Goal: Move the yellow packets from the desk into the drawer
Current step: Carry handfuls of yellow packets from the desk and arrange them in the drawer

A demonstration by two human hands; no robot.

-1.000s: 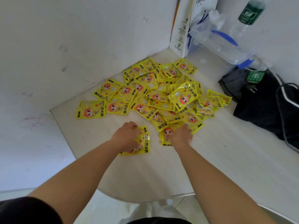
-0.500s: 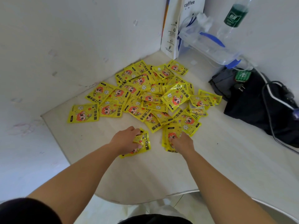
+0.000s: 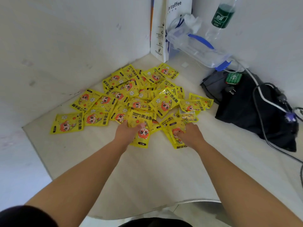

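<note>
Left grip (image 3: 126, 132) closed on a yellow hand-warmer packet (image 3: 142, 136): thumb laid across its upper face, fingers tucked out of sight beneath, packet tilted up off the bench (image 3: 147, 171). Right grip (image 3: 190, 135) set back-up on a second packet (image 3: 172, 136) just beside; one digit plainly resting on the printed face, the rest hidden by the back of the hand, so cannot tell whether pinched or only pressed flat.

Just beyond both, touching them, the heap of packets (image 3: 139, 99), spread loosely on the bench toward the corner of the white walls, many overlapping, lower ones mostly covered; one lone packet (image 3: 68, 122) at the left edge of the heap.

Farther back in the corner, a white paper coffee bag (image 3: 159, 33), top cut off by the frame. Beside it a clear plastic bag with blue trim (image 3: 196, 45), contents hard to make out, and a clear bottle with a green label (image 3: 221, 15), cap out of frame. At the right, a black bag (image 3: 246, 112) with cables (image 3: 262, 99) draped over it.
</note>
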